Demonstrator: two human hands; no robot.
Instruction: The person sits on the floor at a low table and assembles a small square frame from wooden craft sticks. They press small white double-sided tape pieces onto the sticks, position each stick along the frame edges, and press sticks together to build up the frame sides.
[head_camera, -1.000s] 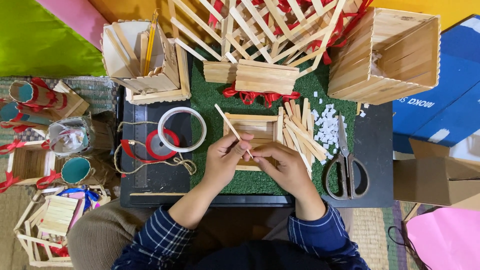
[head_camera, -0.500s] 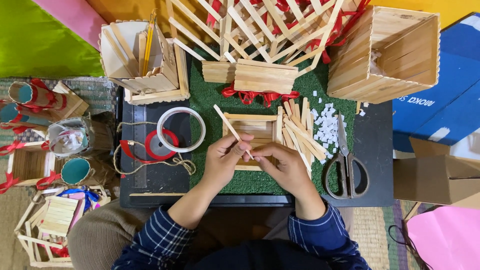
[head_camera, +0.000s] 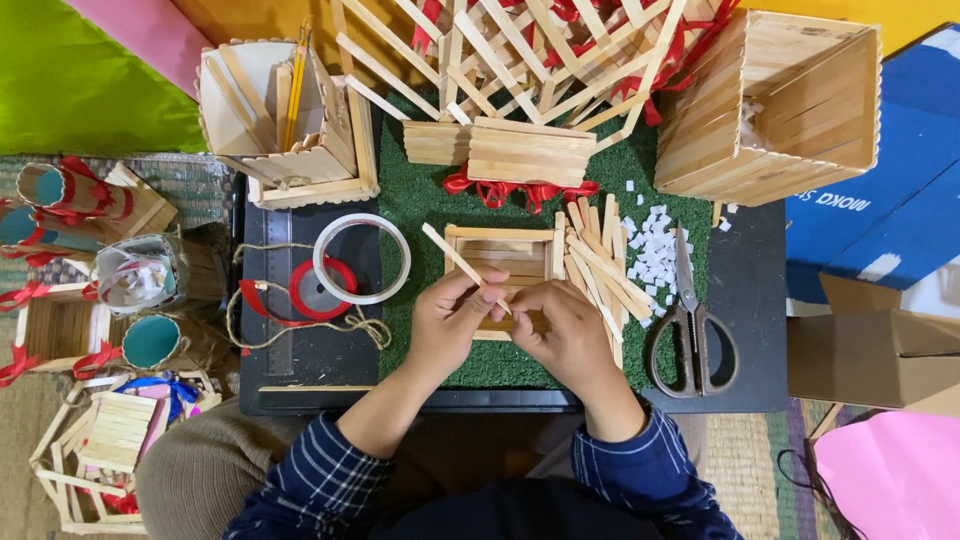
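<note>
Currently left hand (head_camera: 450, 325) pinches a wooden stick (head_camera: 462, 263), angled up-left, frame centre. Right hand (head_camera: 568, 335) curled, fingertips meeting the left's over a small stick frame (head_camera: 500, 250) on green turf (head_camera: 430, 200). Loose sticks (head_camera: 595, 260) just right of it, then paper bits (head_camera: 655, 255), scissors (head_camera: 690, 335). Tape roll (head_camera: 360, 258) left.

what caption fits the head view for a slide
Left hand and right hand hold a wooden stick over a small stick frame, scissors and tape rolls nearby.
</note>
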